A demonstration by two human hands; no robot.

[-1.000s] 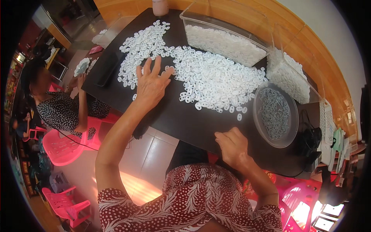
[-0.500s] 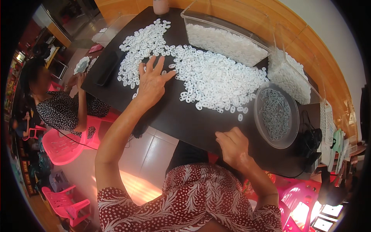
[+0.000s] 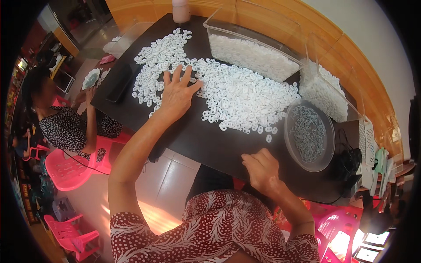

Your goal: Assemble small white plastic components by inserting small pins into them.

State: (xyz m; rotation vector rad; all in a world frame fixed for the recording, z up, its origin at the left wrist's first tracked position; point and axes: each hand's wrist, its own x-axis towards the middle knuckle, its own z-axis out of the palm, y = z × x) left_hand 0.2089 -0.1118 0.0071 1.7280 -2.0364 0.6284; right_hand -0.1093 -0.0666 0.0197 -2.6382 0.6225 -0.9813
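Small white oval plastic pieces with two holes lie on the dark table (image 3: 175,136) in a larger pile (image 3: 250,96) at the middle and a smaller pile (image 3: 158,61) toward the far left. My left hand (image 3: 176,97) is open over the gap between the piles, its fingers spread. Its fingertips touch or hover over loose pieces. Near the front edge my right hand (image 3: 263,171) rests with its fingers curled closed. What those fingers hold, if anything, is hidden. Right of the larger pile stands a clear round bowl (image 3: 332,149) of small grey metal hooks (image 3: 309,133).
Two clear bins, a long one (image 3: 258,33) and another (image 3: 326,87), hold more white pieces at the back and right. A dark phone-like slab (image 3: 119,85) lies at the left. A pink bottle (image 3: 180,12) stands far back; black cables (image 3: 348,151) lie right. Another person (image 3: 72,125) sits left.
My left hand has shifted slightly right across the gap, toward the larger pile, fingers still spread. My right hand keeps its curled shape near the table edge. The whole view has tilted slightly.
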